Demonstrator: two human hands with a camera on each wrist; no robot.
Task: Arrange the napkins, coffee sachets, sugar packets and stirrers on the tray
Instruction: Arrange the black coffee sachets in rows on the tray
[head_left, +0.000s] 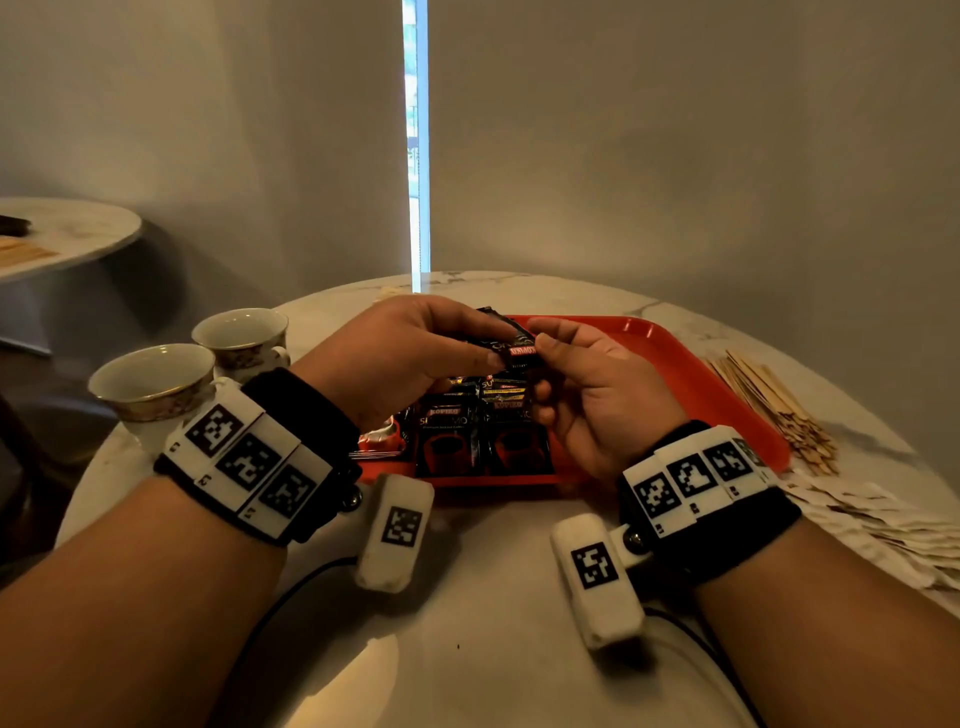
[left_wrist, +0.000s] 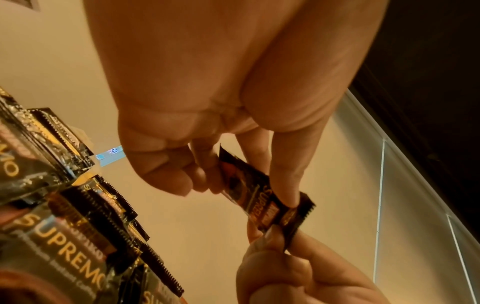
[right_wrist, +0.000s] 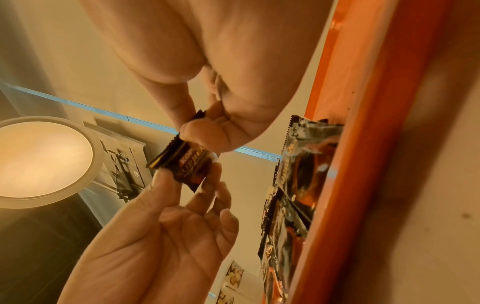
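Both hands hold one black coffee sachet (head_left: 511, 344) above the red tray (head_left: 691, 374). My left hand (head_left: 491, 348) pinches its left part between thumb and fingers. My right hand (head_left: 543, 340) pinches the end with the red label. In the left wrist view the sachet (left_wrist: 262, 197) reads SUPREMO, and the right wrist view shows it (right_wrist: 187, 164) slightly bent. Several more black sachets (head_left: 467, 436) lie overlapping on the tray's near left part. A bundle of wooden stirrers (head_left: 774, 410) lies on the table right of the tray. A pile of white paper packets or napkins (head_left: 883, 519) lies nearer on the right.
Two gold-trimmed cups (head_left: 156, 384) stand on the round marble table (head_left: 467, 597) left of the tray. Cables run from the wrist cameras across the near table. A second table (head_left: 78, 234) stands at the back left. The tray's right half is bare.
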